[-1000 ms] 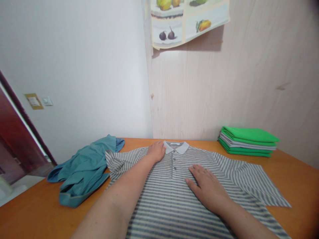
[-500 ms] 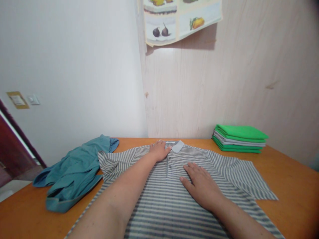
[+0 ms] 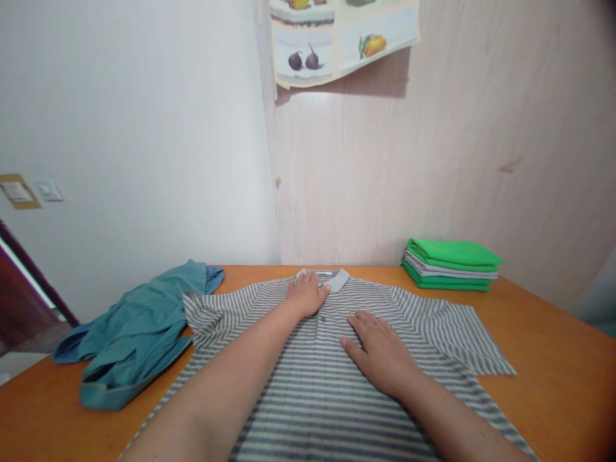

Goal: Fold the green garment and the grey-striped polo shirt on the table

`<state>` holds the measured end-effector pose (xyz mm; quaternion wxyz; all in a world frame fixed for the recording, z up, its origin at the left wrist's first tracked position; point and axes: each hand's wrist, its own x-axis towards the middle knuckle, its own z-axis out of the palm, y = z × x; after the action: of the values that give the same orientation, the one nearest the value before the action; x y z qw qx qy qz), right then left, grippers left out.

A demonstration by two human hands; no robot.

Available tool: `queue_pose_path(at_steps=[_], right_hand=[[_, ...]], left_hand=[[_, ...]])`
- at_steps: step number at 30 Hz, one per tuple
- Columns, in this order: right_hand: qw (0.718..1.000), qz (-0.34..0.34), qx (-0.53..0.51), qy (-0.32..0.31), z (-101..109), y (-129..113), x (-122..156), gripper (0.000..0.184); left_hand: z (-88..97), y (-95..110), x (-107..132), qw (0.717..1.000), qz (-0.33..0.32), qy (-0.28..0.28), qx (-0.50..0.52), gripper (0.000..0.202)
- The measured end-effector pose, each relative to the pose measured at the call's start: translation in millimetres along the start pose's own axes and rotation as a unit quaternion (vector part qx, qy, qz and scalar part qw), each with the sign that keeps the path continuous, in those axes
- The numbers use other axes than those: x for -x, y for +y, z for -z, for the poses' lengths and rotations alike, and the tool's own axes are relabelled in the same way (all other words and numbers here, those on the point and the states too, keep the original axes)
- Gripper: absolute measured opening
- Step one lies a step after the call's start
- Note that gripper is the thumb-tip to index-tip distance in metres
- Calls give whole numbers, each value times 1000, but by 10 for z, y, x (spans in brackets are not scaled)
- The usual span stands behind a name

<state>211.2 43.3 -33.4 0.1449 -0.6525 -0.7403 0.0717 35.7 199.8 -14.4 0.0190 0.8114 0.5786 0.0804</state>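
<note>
A grey-and-white striped polo shirt (image 3: pixel 317 385) lies spread front side up, its collar (image 3: pixel 338 280) toward the wall and its sleeves out to both sides. My left hand (image 3: pixel 308 295) rests on it just below the collar, fingers stretched out over the left part of the neck and hiding some of the placket. Lower and further right, my right hand (image 3: pixel 380 350) lies flat on the chest, fingers extended. Neither hand grips the cloth. The shirt's left sleeve (image 3: pixel 206 314) is rumpled, while the right sleeve (image 3: pixel 474 337) lies flat. The lower hem is out of frame.
On the orange table (image 3: pixel 543 359), a crumpled teal garment (image 3: pixel 139 327) touches the left sleeve. A folded stack of green and grey cloth (image 3: pixel 452 264) stands at the back right. Behind the table is a wall with a fruit poster (image 3: pixel 346 45).
The view has turned a little to the right. My left hand sits slightly lower from the collar, whose left tip now shows. My right hand stays flat on the chest.
</note>
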Motion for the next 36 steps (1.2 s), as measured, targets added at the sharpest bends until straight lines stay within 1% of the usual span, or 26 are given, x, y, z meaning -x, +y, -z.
queue_pose_path(at_steps=[3, 6, 8, 17, 22, 25, 28, 32, 36], right_hand=[[1000, 2, 1, -3, 14, -13, 2, 68], [1000, 1, 4, -4, 23, -14, -3, 69], [1000, 1, 6, -6, 26, -8, -4, 69], [1000, -10, 10, -17, 66, -29, 1, 68], [998, -35, -8, -61, 142, -7, -49, 70], [995, -43, -36, -79, 239, 78, -130, 71], [996, -42, -51, -56, 365, 219, -267, 71], [997, -74, 18, -11, 470, 469, -482, 68], [992, -113, 60, -17, 425, 733, -611, 68]], left_hand=[[2, 71, 179, 1000, -3, 1, 4, 80], [-35, 121, 333, 999, -20, -27, 9, 82], [-66, 133, 389, 999, -17, -39, 13, 85], [-119, 130, 387, 999, -19, -26, 14, 86], [-127, 136, 391, 999, -17, -23, 24, 86], [-123, 149, 389, 999, -18, -24, 25, 86], [-120, 162, 389, 999, -15, -23, 29, 86], [-116, 170, 400, 999, -16, -22, 39, 87], [-117, 168, 407, 999, -15, -20, 47, 86]])
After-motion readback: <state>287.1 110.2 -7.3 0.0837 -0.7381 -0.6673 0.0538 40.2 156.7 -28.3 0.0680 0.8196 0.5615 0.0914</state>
